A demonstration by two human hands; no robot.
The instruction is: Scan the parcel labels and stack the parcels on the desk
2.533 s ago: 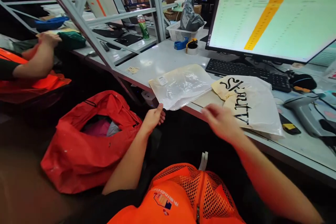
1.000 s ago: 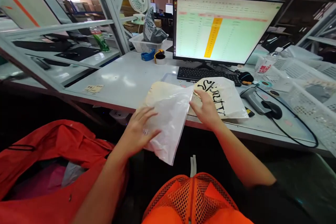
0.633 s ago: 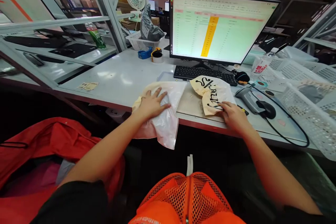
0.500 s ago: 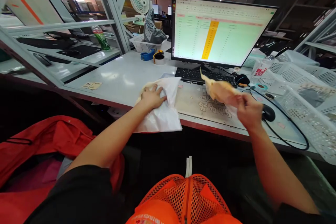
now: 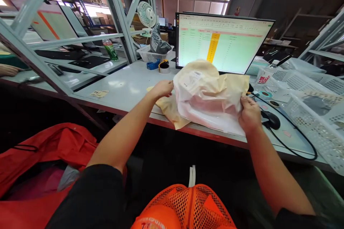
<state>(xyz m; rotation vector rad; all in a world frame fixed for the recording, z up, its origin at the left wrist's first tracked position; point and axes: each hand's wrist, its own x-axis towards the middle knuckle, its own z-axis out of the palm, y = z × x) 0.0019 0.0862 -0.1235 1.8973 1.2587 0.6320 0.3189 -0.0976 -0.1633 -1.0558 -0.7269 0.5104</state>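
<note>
A clear-and-cream plastic bag with a white label (image 5: 208, 96) is held up over the desk's front edge, some pinkish content showing through. My left hand (image 5: 163, 89) pinches its left edge. My right hand (image 5: 249, 112) grips its right edge, thumb on the near face. Under it, partly covered, lies another cream plastic bag (image 5: 172, 112), sticking out at the left and over the desk edge. The keyboard is hidden behind the held bag.
A monitor (image 5: 223, 44) stands behind the bag. To the right are a black mouse (image 5: 271, 120) with its cable, white baskets (image 5: 317, 125) and a bottle (image 5: 266, 73). Tape rolls (image 5: 163, 67), a white basket (image 5: 150, 55) and a small fan (image 5: 146, 14) stand back left. A metal frame (image 5: 115, 18) edges the left side.
My left hand has lifted off the white bag and now pinches the held bag. My right hand has swung the crumpled bag leftward, and it is now spread between both hands.
</note>
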